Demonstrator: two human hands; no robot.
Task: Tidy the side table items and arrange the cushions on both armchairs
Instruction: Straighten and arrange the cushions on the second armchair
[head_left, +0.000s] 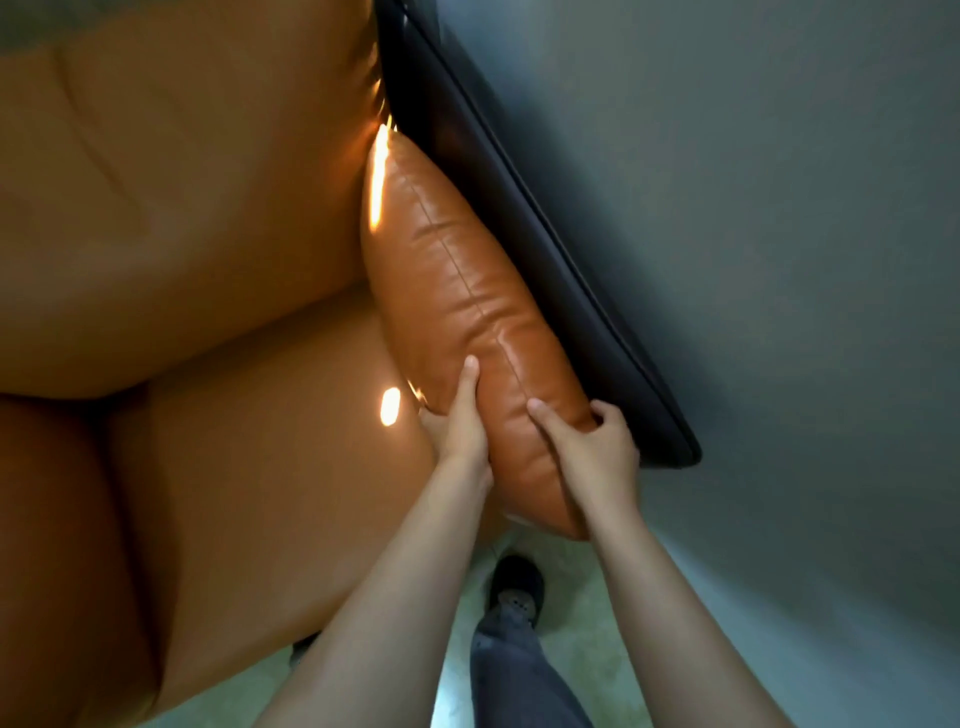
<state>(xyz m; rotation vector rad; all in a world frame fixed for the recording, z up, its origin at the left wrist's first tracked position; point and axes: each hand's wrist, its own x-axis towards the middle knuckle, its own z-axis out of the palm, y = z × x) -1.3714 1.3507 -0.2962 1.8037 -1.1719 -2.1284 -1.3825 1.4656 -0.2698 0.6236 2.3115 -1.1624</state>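
Both forearms are bare up to the left hand and the right hand. Below the hands, a creased grey trouser leg ends at a dark shoe with small dots on top.

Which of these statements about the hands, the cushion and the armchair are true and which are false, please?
1. The left hand and right hand both grip the cushion. True.
2. The cushion lies flat on the floor. False: it stands on edge on the armchair, along the dark side panel.
3. The cushion and armchair are both orange-brown. True.
4. The person is barefoot. False: a dark shoe shows below the arms.
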